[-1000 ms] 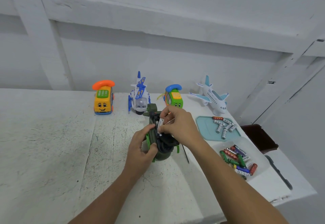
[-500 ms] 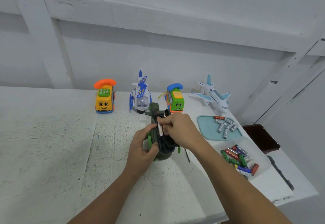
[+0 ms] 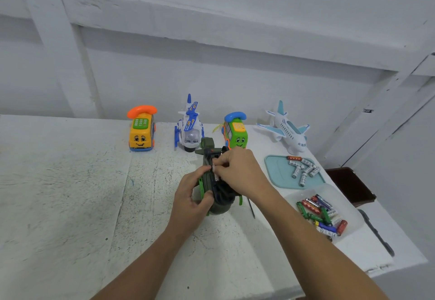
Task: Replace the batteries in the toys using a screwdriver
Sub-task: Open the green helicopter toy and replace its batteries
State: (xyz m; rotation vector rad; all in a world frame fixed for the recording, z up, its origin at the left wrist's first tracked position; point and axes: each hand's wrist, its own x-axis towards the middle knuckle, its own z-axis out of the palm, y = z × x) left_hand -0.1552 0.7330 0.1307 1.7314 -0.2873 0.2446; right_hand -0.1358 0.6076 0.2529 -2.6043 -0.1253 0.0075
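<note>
A dark green toy helicopter (image 3: 220,202) lies turned over in the middle of the white table. My left hand (image 3: 191,199) grips its left side. My right hand (image 3: 237,172) is over its belly, fingertips pinching a white battery (image 3: 215,173) at the open compartment. A thin dark screwdriver (image 3: 250,206) lies on the table just right of the toy, partly hidden under my right wrist. Several white batteries (image 3: 302,169) lie on a pale blue tray (image 3: 274,169). Several coloured batteries (image 3: 321,215) fill a clear container (image 3: 350,208).
Along the back stand a yellow phone bus (image 3: 140,132), a white and blue helicopter (image 3: 189,127), a green phone bus (image 3: 236,131) and a white airplane (image 3: 288,130). A dark brown box (image 3: 349,185) sits at the right edge. A dark strip (image 3: 376,233) lies near the right corner.
My right hand has lowered the white battery from above the toy down into its belly. My left hand keeps the same grip on the helicopter.
</note>
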